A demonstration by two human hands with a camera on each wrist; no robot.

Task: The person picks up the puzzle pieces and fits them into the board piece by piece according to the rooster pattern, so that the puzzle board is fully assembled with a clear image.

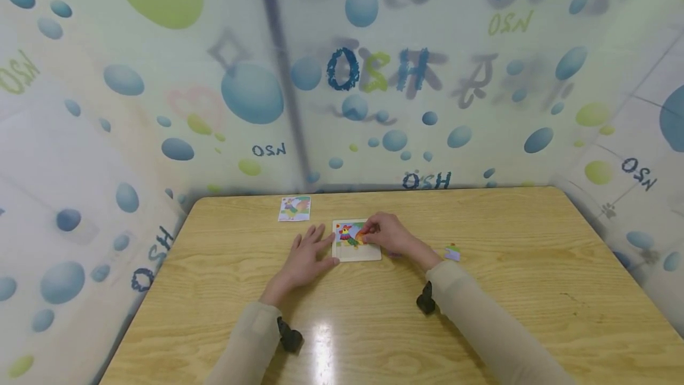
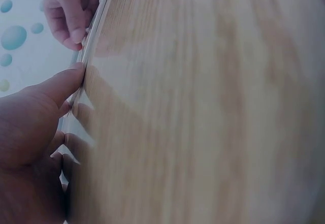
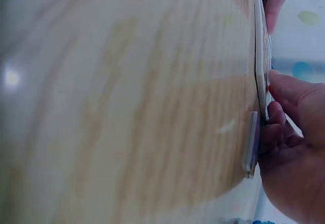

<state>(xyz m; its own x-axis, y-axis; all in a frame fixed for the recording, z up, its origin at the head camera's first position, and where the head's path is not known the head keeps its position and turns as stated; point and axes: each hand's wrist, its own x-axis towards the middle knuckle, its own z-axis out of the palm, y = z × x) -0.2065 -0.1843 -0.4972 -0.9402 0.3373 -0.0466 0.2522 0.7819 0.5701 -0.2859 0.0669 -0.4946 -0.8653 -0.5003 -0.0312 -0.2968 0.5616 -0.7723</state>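
A small square jigsaw puzzle board [image 1: 357, 253] with a pale frame lies on the table, its colourful rooster picture [image 1: 348, 235] partly filled in. My left hand [image 1: 308, 257] rests flat with fingers spread, thumb and index fingertip at the board's left edge. Over the picture's right side, my right hand [image 1: 392, 234] pinches a puzzle piece between thumb and fingers; a bit of red shows at its fingertips in both wrist views. The fingers cover most of that piece. Another loose piece [image 3: 251, 145] lies beside the board, partly under the right hand.
A reference card [image 1: 294, 209] with a paler rooster picture lies behind the left hand. To the right of the right wrist sits a loose green and purple puzzle piece [image 1: 452, 252]. The wooden table [image 1: 534, 266] meets patterned wall sheets [image 1: 363, 135] at the back and sides.
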